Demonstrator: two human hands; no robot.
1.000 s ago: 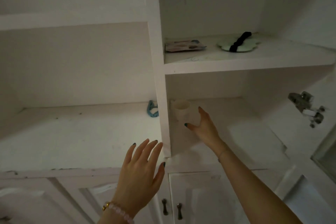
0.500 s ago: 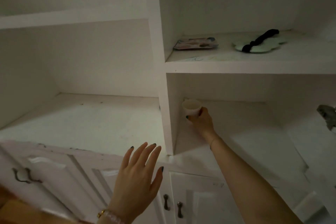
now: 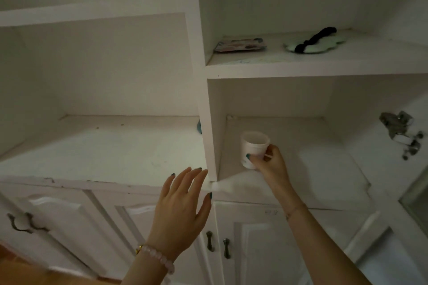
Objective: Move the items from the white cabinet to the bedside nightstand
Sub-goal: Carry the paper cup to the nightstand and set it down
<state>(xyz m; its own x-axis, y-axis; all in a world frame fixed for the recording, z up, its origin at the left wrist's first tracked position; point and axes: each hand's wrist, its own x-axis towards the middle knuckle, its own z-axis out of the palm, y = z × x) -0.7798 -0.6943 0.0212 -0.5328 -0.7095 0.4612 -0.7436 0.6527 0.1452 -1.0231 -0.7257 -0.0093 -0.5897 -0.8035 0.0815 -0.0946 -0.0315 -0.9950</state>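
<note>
My right hand [image 3: 269, 164] grips a small white jar [image 3: 253, 148] inside the lower right compartment of the white cabinet [image 3: 209, 122], near its left wall. The jar is tilted slightly and seems lifted off the shelf. My left hand [image 3: 183, 206] hovers with straight spread fingers in front of the cabinet's ledge, holding nothing. On the shelf above lie a flat patterned packet [image 3: 240, 44] and a pale green scalloped dish [image 3: 317, 45] with a black hair tie [image 3: 316, 38] on it.
A teal object [image 3: 199, 127] peeks out from behind the divider on the wide left shelf [image 3: 102, 152]. A metal hinge [image 3: 398, 127] sticks out at the right on the open door. Closed lower doors with dark handles [image 3: 217, 243] are below.
My right hand has closed round the jar and drawn it forward from the back left corner toward the shelf's front. The left hand stays raised and open.
</note>
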